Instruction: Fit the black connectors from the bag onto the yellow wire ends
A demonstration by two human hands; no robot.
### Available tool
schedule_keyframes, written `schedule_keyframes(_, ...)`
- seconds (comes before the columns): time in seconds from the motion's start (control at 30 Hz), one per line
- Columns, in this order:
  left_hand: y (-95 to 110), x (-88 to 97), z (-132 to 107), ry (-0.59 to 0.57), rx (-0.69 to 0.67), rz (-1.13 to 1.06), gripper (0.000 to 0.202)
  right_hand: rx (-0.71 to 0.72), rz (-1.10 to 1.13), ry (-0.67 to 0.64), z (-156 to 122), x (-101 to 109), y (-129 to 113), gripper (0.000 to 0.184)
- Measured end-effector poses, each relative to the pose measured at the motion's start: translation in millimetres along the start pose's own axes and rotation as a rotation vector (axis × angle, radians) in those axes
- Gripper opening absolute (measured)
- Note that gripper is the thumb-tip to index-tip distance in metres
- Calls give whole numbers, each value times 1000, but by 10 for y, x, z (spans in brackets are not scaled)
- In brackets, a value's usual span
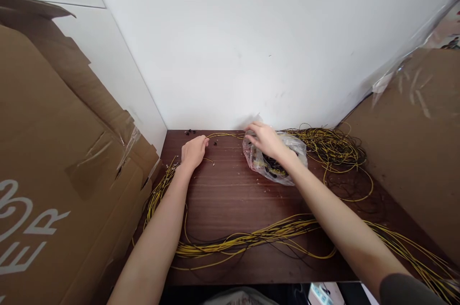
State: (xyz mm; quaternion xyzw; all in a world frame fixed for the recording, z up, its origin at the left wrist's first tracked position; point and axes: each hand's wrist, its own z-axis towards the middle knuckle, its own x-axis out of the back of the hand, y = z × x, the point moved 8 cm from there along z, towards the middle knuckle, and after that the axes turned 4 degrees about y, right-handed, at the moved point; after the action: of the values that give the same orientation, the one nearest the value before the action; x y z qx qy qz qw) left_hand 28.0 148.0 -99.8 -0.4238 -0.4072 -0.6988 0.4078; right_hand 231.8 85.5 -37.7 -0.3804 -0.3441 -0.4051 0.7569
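My left hand [194,150] is closed around thin yellow-and-black wires [225,134] near the back wall. The wires run to the right, toward my right hand [265,139]. That hand is held over a clear plastic bag [295,144], its fingers stretched and a little apart; whether the wires touch them I cannot tell. Small black pieces [273,168] show inside the bag. A short wire end with a small tip [213,163] sticks out beside my left hand. To the right of the bag lies a tangled heap of yellow and black wire [330,147].
A long bundle of yellow and black wires [258,237] crosses the front of the dark wooden table [223,199]. More wires [160,195] lie along the left side. Cardboard [72,142] stands at the left and a cardboard panel [413,142] at the right. Small black bits [189,131] lie near the wall.
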Motion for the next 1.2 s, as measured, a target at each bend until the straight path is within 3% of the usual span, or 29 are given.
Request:
schedule_keyframes(0.07,-5,1,-4,-1,-9,-19,37,-38,-56,-31,-18,-191,44,22)
schedule_keyframes(0.17,-13,2,-5,-12,-14,-51,37,-51,-74,-31,-66,-309,151,17)
schedule_keyframes(0.4,5,29,4,-35,-71,-173,32,-121,-140,-29,-69,-312,405,17)
schedule_keyframes(0.53,-32,71,11,26,-67,-170,35,-188,-143,-42,-63,-343,511,17)
schedule_keyframes(0.87,-174,100,35,165,22,3,33,-62,7,-159,-69,-391,535,15)
schedule_keyframes(1.2,-188,84,20,146,64,11,31,-170,-63,-79,-85,-427,598,21)
